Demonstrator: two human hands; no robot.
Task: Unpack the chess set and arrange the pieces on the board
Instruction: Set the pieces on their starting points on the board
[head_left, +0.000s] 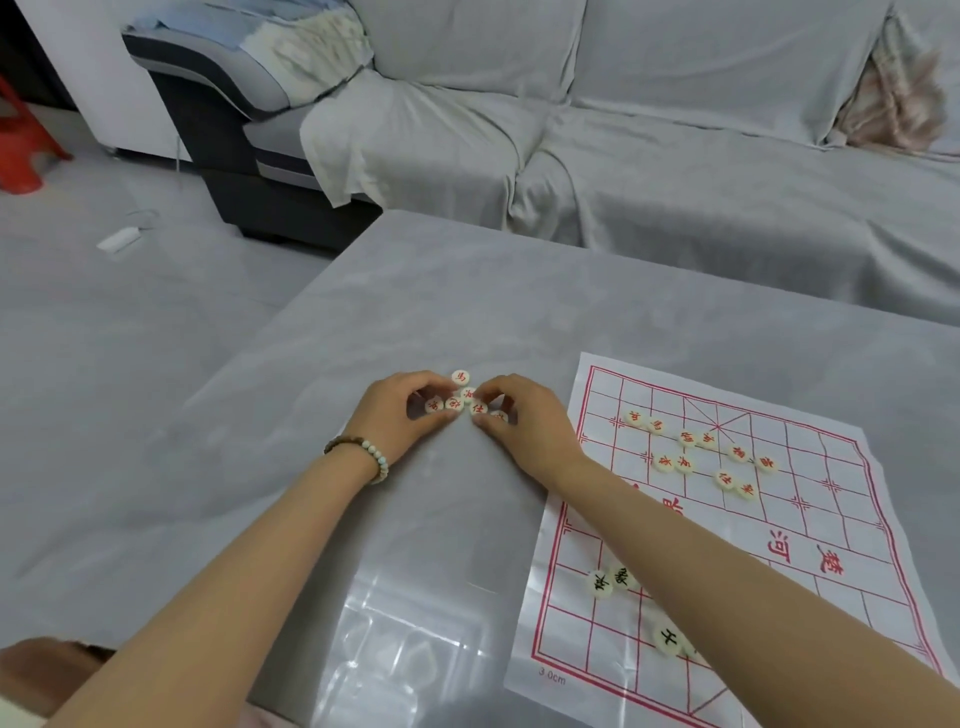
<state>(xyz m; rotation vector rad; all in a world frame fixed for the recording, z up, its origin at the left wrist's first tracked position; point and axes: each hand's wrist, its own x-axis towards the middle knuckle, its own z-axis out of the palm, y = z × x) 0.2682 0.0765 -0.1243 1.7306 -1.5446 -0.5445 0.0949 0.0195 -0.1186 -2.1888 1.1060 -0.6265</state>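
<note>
Left hand (400, 410) and right hand (519, 421) cupped around cluster of cream round red-lettered chess pieces (462, 400) on grey desk (415, 312), fingers curled touching them; white red-lined paper board (831, 530) just right, holding more pieces.

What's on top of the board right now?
On the paper board: ten red-lettered pieces scattered loosely at the far end, and three black-lettered pieces visible near the right forearm, which covers part of the near half.
</note>
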